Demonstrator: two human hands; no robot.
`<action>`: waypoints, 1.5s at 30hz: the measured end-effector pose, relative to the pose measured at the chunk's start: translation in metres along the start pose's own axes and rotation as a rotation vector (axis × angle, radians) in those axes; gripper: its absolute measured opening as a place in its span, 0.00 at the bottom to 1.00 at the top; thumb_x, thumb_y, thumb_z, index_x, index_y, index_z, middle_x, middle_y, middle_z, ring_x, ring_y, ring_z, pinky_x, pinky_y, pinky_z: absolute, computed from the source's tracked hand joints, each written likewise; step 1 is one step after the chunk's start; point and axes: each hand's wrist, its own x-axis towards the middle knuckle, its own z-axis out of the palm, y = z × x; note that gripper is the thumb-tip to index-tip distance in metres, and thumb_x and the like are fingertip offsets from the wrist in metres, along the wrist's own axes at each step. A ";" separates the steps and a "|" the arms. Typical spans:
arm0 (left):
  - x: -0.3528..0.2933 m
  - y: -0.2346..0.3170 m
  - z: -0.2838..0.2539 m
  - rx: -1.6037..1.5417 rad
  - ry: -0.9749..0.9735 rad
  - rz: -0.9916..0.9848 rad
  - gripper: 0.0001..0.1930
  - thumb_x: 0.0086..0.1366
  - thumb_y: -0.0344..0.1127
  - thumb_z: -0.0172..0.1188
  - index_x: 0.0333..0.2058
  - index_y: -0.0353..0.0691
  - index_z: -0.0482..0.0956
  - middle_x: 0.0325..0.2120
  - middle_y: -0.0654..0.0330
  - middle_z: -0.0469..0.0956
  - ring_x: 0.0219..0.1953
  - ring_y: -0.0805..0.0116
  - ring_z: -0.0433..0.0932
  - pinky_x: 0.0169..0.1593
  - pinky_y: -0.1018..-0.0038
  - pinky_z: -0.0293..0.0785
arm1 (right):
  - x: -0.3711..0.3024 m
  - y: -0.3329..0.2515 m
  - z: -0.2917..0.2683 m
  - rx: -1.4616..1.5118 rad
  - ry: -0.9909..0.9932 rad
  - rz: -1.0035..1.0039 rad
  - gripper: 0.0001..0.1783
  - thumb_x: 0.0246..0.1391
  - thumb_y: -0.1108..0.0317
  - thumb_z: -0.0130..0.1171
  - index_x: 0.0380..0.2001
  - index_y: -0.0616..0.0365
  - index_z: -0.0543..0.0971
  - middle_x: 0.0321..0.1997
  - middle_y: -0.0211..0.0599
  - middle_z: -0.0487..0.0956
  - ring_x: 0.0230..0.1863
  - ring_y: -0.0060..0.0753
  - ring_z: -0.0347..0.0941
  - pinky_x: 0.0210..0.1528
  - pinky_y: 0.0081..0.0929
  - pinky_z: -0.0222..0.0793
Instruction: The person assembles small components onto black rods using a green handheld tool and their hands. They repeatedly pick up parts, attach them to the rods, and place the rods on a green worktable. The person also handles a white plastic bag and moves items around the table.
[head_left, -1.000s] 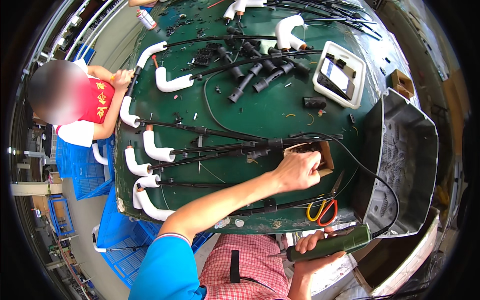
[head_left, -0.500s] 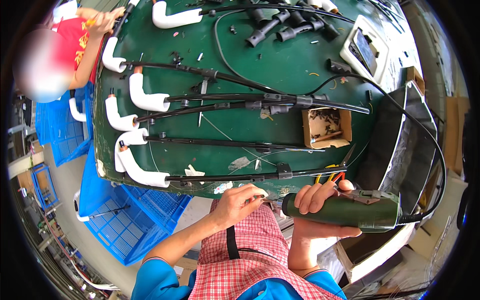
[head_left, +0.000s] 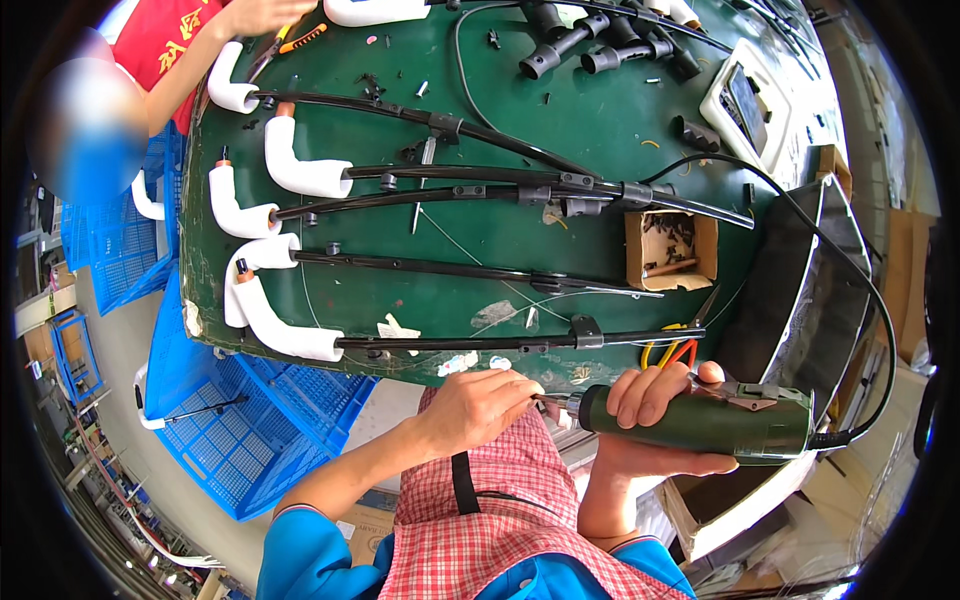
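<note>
My right hand (head_left: 650,405) is wrapped round a dark green corded electric screwdriver (head_left: 725,425), held level at the table's front edge with its tip pointing left. At that tip, the closed fingers of my left hand (head_left: 485,408) pinch something small by the bit (head_left: 550,400); the fingers hide most of it. Just beyond my hands lies a black rod (head_left: 480,343) with a white foam-covered bent handle (head_left: 285,325). Several similar rods lie behind it on the green table (head_left: 400,285).
A small cardboard box (head_left: 708,262) holds dark little parts. Scissors (head_left: 672,350) with yellow and red handles lie near the screwdriver. Its cable (head_left: 885,340) loops over a black bin (head_left: 790,290). A co-worker's hand (head_left: 265,15) is at far left by orange-handled pliers (head_left: 300,40). Blue crates (head_left: 235,430) stand left.
My left hand has moved in against the screwdriver's tip, its fingers bunched closer together. The view has shifted slightly. The co-worker's hand has moved, and the pliers now show on the table.
</note>
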 end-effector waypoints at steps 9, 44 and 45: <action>0.010 -0.017 -0.022 0.196 -0.057 0.183 0.18 0.55 0.40 0.63 0.43 0.39 0.77 0.38 0.58 0.76 0.42 0.60 0.74 0.45 0.67 0.71 | -0.005 0.004 -0.006 0.062 0.026 -0.011 0.52 0.41 0.19 0.46 0.53 0.56 0.65 0.18 0.32 0.66 0.14 0.27 0.62 0.18 0.26 0.61; -0.007 -0.069 -0.007 0.408 0.040 -0.032 0.16 0.51 0.38 0.66 0.39 0.44 0.78 0.24 0.66 0.73 0.27 0.68 0.76 0.29 0.73 0.75 | 0.011 0.054 -0.021 -0.091 -0.639 0.082 0.39 0.47 0.34 0.57 0.46 0.59 0.68 0.18 0.42 0.73 0.15 0.35 0.68 0.18 0.33 0.66; -0.008 -0.068 -0.007 0.396 0.059 -0.023 0.15 0.51 0.37 0.66 0.39 0.43 0.78 0.24 0.65 0.73 0.27 0.68 0.76 0.29 0.73 0.75 | 0.019 0.050 -0.017 -0.043 -0.585 0.140 0.42 0.47 0.32 0.56 0.48 0.59 0.68 0.18 0.42 0.73 0.14 0.34 0.67 0.17 0.32 0.65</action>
